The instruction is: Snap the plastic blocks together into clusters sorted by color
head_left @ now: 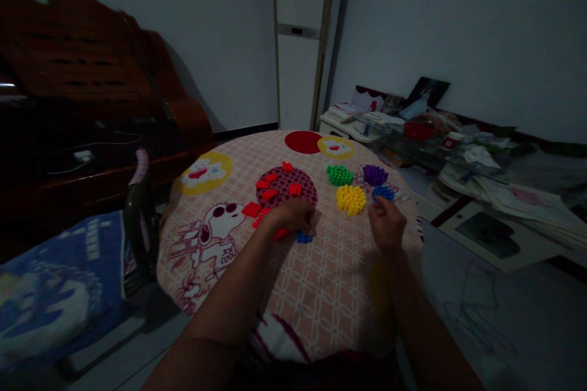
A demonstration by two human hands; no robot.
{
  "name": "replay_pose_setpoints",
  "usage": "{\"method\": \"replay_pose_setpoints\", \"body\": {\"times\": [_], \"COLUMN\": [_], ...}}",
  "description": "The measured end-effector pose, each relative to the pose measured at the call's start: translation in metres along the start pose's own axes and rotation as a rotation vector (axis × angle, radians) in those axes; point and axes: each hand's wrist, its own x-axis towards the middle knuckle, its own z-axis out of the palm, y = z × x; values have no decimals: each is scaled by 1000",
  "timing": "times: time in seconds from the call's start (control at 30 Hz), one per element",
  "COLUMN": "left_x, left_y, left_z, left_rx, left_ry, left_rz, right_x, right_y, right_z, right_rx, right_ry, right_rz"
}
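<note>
My left hand point(298, 215) is closed, its fingers curled down just above a small group of blue plastic pieces point(303, 237). Whatever its fingertips hold is hidden. My right hand point(387, 223) has thumb and fingers drawn together at the near edge of a knobbly blue cluster point(383, 193); anything between them is too small to make out. Left of it sits a yellow knobbly cluster point(351, 200), with a green cluster point(340, 175) and a purple cluster point(375, 175) behind. Several red plastic pieces point(269, 195) lie scattered around the dark printed circle, some partly behind my left forearm.
A patterned cloth covers the round table point(330, 293). To the left stand a wooden bench point(82, 61) and a chair-like frame with a blue cloth point(59, 275). Along the right wall, a low cabinet point(486, 232) carries papers, bags and a cup point(452, 141).
</note>
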Motion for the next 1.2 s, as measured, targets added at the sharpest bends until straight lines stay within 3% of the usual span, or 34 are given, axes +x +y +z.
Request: {"method": "replay_pose_setpoints", "body": {"times": [0.17, 0.27, 0.47, 0.63, 0.77, 0.9, 1.0, 1.07, 1.2], "left_x": [8, 8, 10, 16, 17, 15, 12, 10, 8], "left_y": [-6, -3, 6, 16, 21, 12, 3, 0, 1], "left_z": [4, 8, 12, 19, 22, 14, 5, 0, 0], "left_rx": [-659, -833, -914, -912, -928, -976, -1035, -1063, -1053], "left_ry": [61, 64, 10, -8, -37, 114, 267, 334, 356], "left_rz": [15, 26, 72, 92, 98, 33, -12, -4, 14], "right_x": [-19, -24, -25, -23, -24, -16, 1, 15, 35], "right_y": [-54, -70, -68, -60, -55, -30, 6, 31, 67], "right_z": [12, 15, 15, 10, 6, -8, -27, -40, -49], "right_rx": [259, 314, 352, 374, 456, 520, 346, 103, -335], "right_ry": [-489, -564, -439, -350, -329, -239, -10, 127, 141], "right_rz": [-286, -386, -466, -371, -167, 209, 424, 416, 371]}}
